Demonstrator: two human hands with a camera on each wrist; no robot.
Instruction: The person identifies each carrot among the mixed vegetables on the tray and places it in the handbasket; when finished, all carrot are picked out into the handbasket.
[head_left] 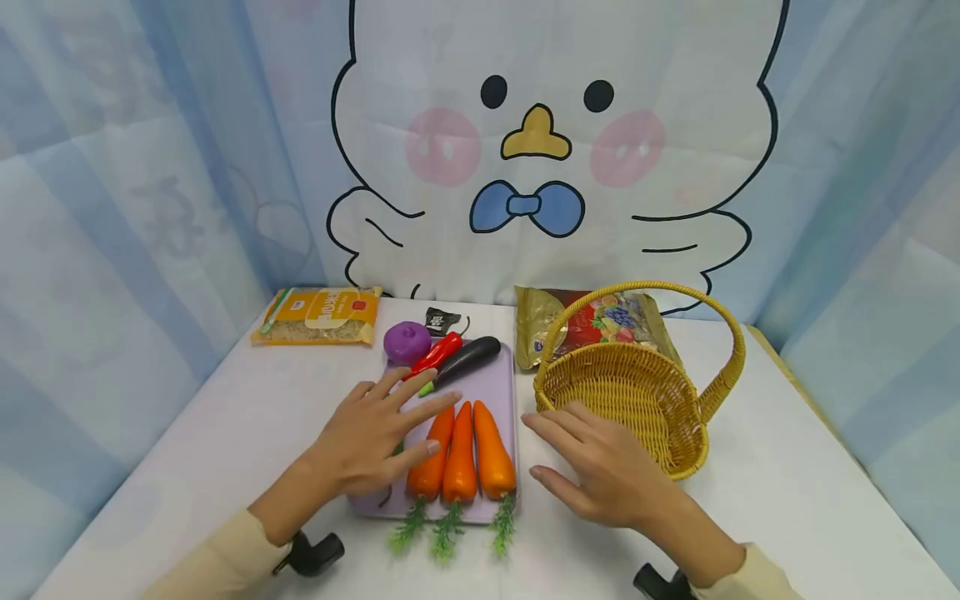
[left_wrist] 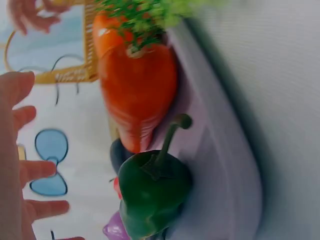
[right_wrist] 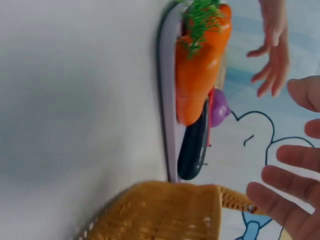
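My left hand (head_left: 371, 437) hovers over the left side of a lilac tray (head_left: 487, 379) with its fingers spread, holding nothing. Beneath it, a green bell pepper (left_wrist: 155, 192) shows in the left wrist view and is mostly hidden by the hand in the head view. Three orange carrots (head_left: 460, 471) with leafy green tops lie side by side on the tray. Farther back are an eggplant (head_left: 471, 358), a red chili pepper (head_left: 437, 354) and a purple round vegetable (head_left: 407, 342). My right hand (head_left: 600, 467), fingers extended and holding nothing, is in front of a yellow wicker basket (head_left: 693, 467).
A red and gold food packet (head_left: 536, 321) lies behind the basket. At the back left is an orange bag of grain (head_left: 318, 317). A small black packet (head_left: 441, 321) lies behind the tray. Patterned curtains (head_left: 120, 250) surround the white table (head_left: 300, 392).
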